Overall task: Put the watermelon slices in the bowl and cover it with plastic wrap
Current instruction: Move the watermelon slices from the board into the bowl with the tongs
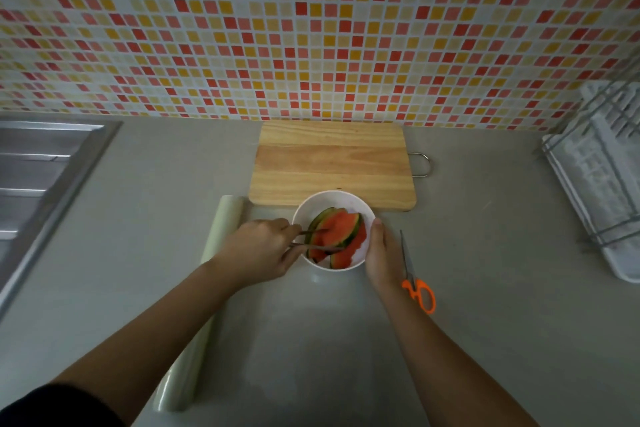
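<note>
While my right hand (382, 253) cups the round white bowl (346, 200) on the grey table (491, 305), my left hand (258, 250) grips slim tongs (313, 247) over the red watermelon slices (341, 236) inside it. The translucent plastic wrap roll (225, 222) lies under my left forearm.

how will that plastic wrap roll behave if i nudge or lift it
The plastic wrap roll is a long cylinder lying on the smooth counter, so a sideways nudge would probably set it rolling. It looks stiff and likely light; its glossy surface may be slippery.
</note>
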The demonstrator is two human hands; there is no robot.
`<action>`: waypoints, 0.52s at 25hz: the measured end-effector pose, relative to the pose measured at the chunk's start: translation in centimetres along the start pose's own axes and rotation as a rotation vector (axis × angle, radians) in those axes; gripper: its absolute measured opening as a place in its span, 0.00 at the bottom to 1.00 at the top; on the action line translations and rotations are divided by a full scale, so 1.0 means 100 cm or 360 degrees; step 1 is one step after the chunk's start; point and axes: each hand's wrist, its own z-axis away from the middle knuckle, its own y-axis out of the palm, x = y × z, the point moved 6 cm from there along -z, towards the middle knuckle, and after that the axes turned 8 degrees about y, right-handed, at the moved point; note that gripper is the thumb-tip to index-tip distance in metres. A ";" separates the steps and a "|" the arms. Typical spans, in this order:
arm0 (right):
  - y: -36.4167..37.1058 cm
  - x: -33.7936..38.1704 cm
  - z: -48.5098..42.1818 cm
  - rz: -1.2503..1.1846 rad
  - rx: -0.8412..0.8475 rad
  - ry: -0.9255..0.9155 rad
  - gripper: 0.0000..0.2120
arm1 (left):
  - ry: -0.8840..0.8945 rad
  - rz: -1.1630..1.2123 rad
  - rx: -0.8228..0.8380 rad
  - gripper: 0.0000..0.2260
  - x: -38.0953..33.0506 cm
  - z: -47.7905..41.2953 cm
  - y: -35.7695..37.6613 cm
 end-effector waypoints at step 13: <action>-0.001 -0.004 -0.003 -0.0045 -0.0037 0.0050 0.19 | -0.1451 0.0661 -0.0228 0.14 0.094 -0.034 0.003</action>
